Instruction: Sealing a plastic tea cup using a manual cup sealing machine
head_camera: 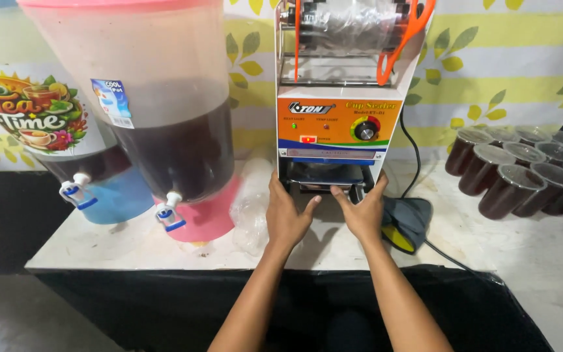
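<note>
A cup-sealing machine (337, 117), white with an orange and blue front panel, stood upright on a pale counter (490, 241) against a wall papered with yellow stripes and green leaves. A roll of clear film sat across its top between orange handles, and a round dial showed on the panel. At its base was a dark metal tray (326, 177), drawn slightly forward.

Both of the person's bare arms reached up from the bottom of the view to that tray. The left hand (287, 212) lay with its fingers loosely spread along the tray's left front edge. The right hand (363, 210) rested at the right front edge, thumb pointing inward and fingers curled around the side. Neither hand pinched or gripped any loose object; whether anything sat in the tray could not be told.

To the left stood two large drink dispensers holding dark liquid: a pink-based dispenser (177, 130) nearest the machine and a blue-based dispenser (92, 176) beyond it, each with a small white and blue tap. Crumpled clear plastic bags (250, 212) lay between the pink one and the machine. To the right, well apart, a cluster of sealed cups of dark drink (522, 173) stood together. A black cable (415, 156) ran down beside a dark blue cloth (406, 221).
</note>
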